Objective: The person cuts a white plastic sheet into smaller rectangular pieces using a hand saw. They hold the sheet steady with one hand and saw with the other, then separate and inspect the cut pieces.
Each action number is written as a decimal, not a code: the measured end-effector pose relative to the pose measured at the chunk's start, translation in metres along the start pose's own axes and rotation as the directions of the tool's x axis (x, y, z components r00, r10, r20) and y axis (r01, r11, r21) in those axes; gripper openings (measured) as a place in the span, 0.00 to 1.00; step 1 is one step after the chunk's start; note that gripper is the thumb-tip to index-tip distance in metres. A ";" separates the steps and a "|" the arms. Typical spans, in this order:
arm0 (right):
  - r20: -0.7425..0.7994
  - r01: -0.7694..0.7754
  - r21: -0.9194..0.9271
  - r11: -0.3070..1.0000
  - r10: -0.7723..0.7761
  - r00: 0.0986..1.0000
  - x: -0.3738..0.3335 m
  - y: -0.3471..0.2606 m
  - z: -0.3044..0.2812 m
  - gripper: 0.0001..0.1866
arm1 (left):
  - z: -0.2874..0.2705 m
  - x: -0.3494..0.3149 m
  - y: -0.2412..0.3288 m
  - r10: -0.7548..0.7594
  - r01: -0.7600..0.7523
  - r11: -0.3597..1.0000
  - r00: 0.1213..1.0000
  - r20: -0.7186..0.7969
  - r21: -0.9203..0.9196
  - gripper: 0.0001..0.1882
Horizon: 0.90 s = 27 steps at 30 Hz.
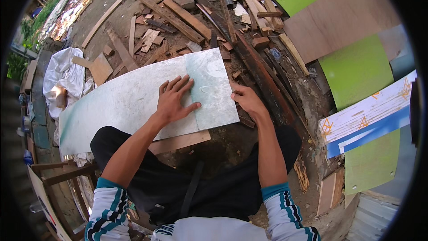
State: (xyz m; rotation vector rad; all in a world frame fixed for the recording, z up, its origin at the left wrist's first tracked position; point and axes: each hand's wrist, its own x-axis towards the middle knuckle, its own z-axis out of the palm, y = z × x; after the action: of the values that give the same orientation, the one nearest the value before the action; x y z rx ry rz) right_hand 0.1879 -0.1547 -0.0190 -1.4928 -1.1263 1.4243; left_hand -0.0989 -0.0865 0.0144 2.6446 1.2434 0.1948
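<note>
The left hand [173, 100] lies flat with fingers spread on a long, pale grey-white sheet panel with a greenish tint [133, 100], pressing it down just left of a straight line that runs across the sheet. The right hand [246, 99] curls around the sheet's near right edge, fingers tucked under or against it; how firmly it grips I cannot tell. Under the near edge, below the left hand, a plain wooden plank [180, 142] sticks out as a support. Beyond the right hand lie dark weathered timber beams [263, 78] and scattered wood offcuts [154, 35] on bare ground. Further right stand bright green boards [356, 69]. The sheet looks thin and only partly supported, so uneven pressure could likely flex or crack it, and its edge could cut the curled fingers.
</note>
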 end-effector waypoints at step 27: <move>-0.314 -0.013 0.219 0.976 0.084 0.946 -0.008 0.002 0.041 0.27 | 0.003 0.000 0.002 0.025 -0.026 0.999 1.000 0.007 0.044 0.54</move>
State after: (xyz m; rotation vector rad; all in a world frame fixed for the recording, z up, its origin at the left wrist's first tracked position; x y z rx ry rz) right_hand 0.1471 -0.1645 -0.0218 -1.5365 -0.7161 1.2335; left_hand -0.0969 -0.0880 0.0114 2.6974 1.2261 0.1647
